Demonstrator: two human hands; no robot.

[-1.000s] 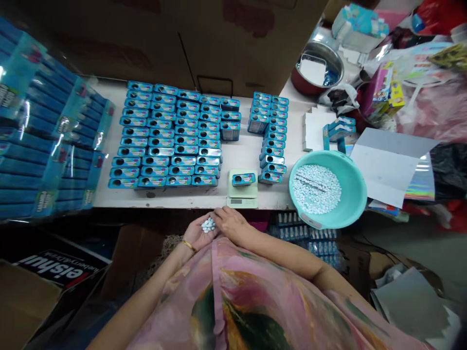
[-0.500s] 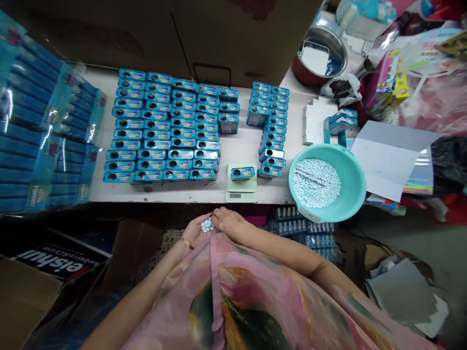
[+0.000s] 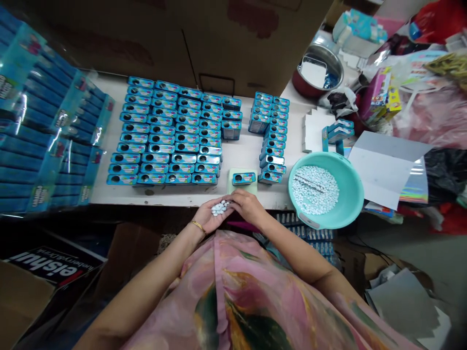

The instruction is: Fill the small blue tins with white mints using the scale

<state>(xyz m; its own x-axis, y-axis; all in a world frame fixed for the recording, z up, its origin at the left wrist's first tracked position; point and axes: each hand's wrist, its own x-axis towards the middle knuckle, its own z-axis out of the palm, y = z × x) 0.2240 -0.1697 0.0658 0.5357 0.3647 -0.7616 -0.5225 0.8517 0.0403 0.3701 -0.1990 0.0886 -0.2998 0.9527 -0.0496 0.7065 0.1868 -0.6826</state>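
My left hand [image 3: 207, 217] is cupped palm up, with a small heap of pale candies [image 3: 219, 208] in it. My right hand [image 3: 249, 206] meets its fingertips at the table's front edge, fingers bent together; anything in them is hidden. Just beyond the hands, a blue tin [image 3: 243, 178] with a dark round opening stands on a pale green scale [image 3: 231, 187]. To the right, a turquoise basin [image 3: 350, 189] holds many more of the pale candies and a long thin strip lying on them.
Rows of blue tins [image 3: 160, 146] fill the table's left part, and a shorter group [image 3: 272, 141] stands right of the scale. Wrapped blue packs [image 3: 54, 121] are stacked at far left. A cardboard box [image 3: 146, 39] backs the table. A red pot [image 3: 306, 80] stands at back right.
Both hands have moved forward from near my body to the table edge, up to the scale, with the candies still in the left palm. The camera view has shifted slightly.
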